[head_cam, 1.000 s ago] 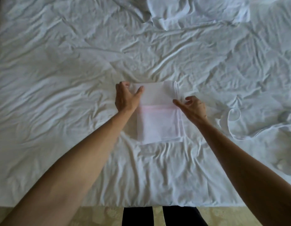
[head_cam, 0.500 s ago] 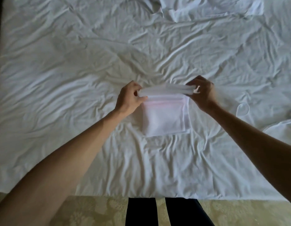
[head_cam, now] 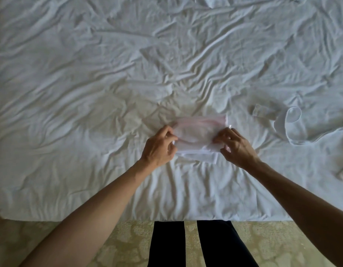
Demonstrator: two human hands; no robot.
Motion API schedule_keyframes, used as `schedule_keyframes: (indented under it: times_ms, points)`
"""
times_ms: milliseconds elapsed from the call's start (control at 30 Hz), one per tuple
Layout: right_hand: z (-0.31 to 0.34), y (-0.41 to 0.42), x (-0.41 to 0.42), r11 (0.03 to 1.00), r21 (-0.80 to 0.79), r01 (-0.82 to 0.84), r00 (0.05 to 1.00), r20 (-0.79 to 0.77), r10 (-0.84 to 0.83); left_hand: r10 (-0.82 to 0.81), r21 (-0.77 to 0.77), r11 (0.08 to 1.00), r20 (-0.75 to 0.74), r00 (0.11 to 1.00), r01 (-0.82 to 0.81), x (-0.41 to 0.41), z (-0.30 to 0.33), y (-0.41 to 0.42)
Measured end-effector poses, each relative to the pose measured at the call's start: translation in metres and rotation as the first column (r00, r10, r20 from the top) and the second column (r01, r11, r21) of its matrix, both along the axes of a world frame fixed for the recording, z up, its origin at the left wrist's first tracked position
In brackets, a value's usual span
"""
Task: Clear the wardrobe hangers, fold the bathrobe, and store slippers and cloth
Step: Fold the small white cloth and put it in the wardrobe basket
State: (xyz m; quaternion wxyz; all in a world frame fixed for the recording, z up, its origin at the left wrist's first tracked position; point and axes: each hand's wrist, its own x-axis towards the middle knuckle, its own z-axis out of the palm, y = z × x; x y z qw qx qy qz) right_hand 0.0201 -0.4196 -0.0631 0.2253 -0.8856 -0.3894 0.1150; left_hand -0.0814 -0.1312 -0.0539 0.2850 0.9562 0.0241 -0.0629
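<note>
White cotton pretty much fills the frame, a rumpled sheet (head_cam: 90, 112) spread over the bed, creases running everywhere. Just below the middle of the picture sits the cloth (head_cam: 200, 134), a small folded white piece with a faint pink band near its far edge, lying on the sheet. It's folded over on itself, so a thinner layer pokes out along the near edge.

The left hand (head_cam: 159, 146) is at the cloth's left edge, fingers curled with thumb and fingertips pinching the folded layers. The right hand (head_cam: 235, 146) does the same at the right edge, fingers bent and pinching the fabric near a little tag sticking out at that corner. So both hands are clamped on the cloth, one at each end, with the cloth stretched between them.

Off to the right of the frame there's a white belt (head_cam: 290, 130) lying in a loose loop on the sheet, well apart from the cloth, trailing out the right edge.

Along the bottom of the frame you get the bed's near edge, a beige patterned carpet (head_cam: 113, 243), and the person's black trousers (head_cam: 201, 245) in the bottom centre.
</note>
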Motion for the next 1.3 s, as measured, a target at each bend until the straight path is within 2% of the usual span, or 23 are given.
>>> schedule_keyframes:
  times_ms: [67,167,233,267,333,433,600,733,833,933,1067,1167,1300]
  points:
    - [0.008,0.002,-0.001,0.997,0.013,0.072,0.990,-0.121,-0.070,0.224,-0.095,0.966,-0.157,0.962,-0.240,0.005,0.004,-0.005]
    - [0.017,0.009,0.011,0.919,-0.083,0.385,0.878,-0.276,-0.392,0.506,-0.091,0.826,-0.316,0.803,-0.556,0.019,0.005,-0.010]
    - [0.020,0.015,0.023,0.798,-0.220,0.561,0.751,-0.270,-0.602,0.561,-0.076,0.765,-0.408,0.720,-0.639,0.026,0.004,-0.010]
    - [0.020,0.018,0.027,0.754,-0.277,0.595,0.699,-0.285,-0.656,0.559,-0.073,0.755,-0.448,0.698,-0.652,0.029,0.002,-0.010]
    - [0.021,0.031,0.034,0.732,-0.382,0.564,0.643,-0.353,-0.680,0.534,-0.071,0.753,-0.515,0.670,-0.655,0.036,-0.002,-0.012]
    - [0.014,0.048,0.037,0.761,-0.443,0.473,0.624,-0.441,-0.645,0.514,-0.066,0.744,-0.580,0.632,-0.665,0.046,-0.009,-0.012]
    - [0.028,0.059,0.033,0.805,-0.343,0.484,0.625,-0.508,-0.592,0.533,-0.108,0.679,-0.607,0.589,-0.726,0.036,0.006,-0.014]
    - [0.083,0.081,0.024,0.848,-0.301,0.437,0.622,-0.580,-0.526,0.642,-0.155,0.557,-0.543,0.541,-0.816,-0.003,0.066,-0.006]
    - [0.138,0.123,0.008,0.903,-0.288,0.320,0.657,-0.619,-0.430,0.723,-0.156,0.473,-0.494,0.483,-0.867,-0.048,0.125,0.017]
    - [0.192,0.179,-0.024,0.952,-0.253,0.174,0.689,-0.660,-0.301,0.807,-0.205,0.291,-0.472,0.355,-0.934,-0.113,0.180,0.044]
    - [0.243,0.259,-0.098,0.982,-0.179,-0.064,0.684,-0.724,-0.087,0.896,-0.306,0.024,-0.415,0.156,-0.952,-0.229,0.249,0.074]
    - [0.283,0.323,-0.183,0.961,-0.132,-0.241,0.656,-0.752,0.061,0.908,-0.356,-0.211,-0.415,-0.048,-0.910,-0.332,0.290,0.089]
    - [0.346,0.393,-0.335,0.878,-0.068,-0.475,0.603,-0.751,0.268,0.890,-0.398,-0.411,-0.372,-0.265,-0.820,-0.486,0.341,0.098]
